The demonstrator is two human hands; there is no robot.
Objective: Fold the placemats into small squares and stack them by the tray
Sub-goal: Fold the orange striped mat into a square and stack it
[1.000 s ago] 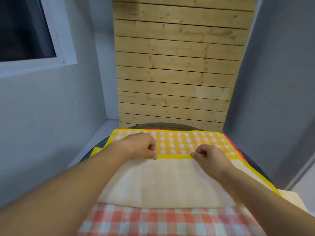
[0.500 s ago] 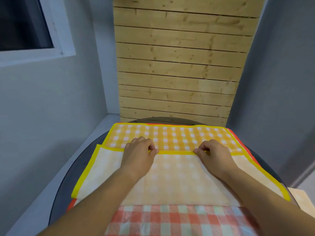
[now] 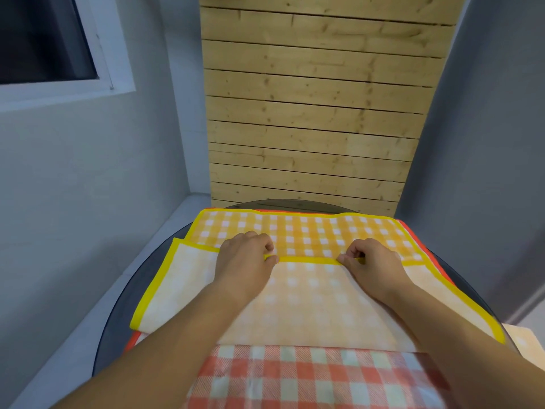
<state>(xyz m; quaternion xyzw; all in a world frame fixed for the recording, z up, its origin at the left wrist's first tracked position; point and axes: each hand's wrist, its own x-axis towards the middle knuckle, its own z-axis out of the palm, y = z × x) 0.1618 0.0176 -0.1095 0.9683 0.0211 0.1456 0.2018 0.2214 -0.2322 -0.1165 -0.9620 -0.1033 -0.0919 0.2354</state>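
Note:
A yellow checked placemat (image 3: 312,234) with a yellow border lies across the round dark table (image 3: 118,314). Its near part is turned over, pale underside up, with the folded-over hem running across the middle. My left hand (image 3: 246,261) pinches that hem left of centre. My right hand (image 3: 370,261) pinches it right of centre. An orange-red checked placemat (image 3: 318,379) lies underneath, showing at the near edge and as a thin red border on the far right (image 3: 430,255). No tray is in view.
A wooden slat panel (image 3: 318,113) stands upright just behind the table. Grey walls close in on both sides, with a window (image 3: 44,42) at the upper left. A pale wooden surface (image 3: 522,340) shows at the right edge.
The view has tilted down, showing more of the table and the placemat's left side. Both hands stay pinched on the hem, which sits slightly farther from me than before.

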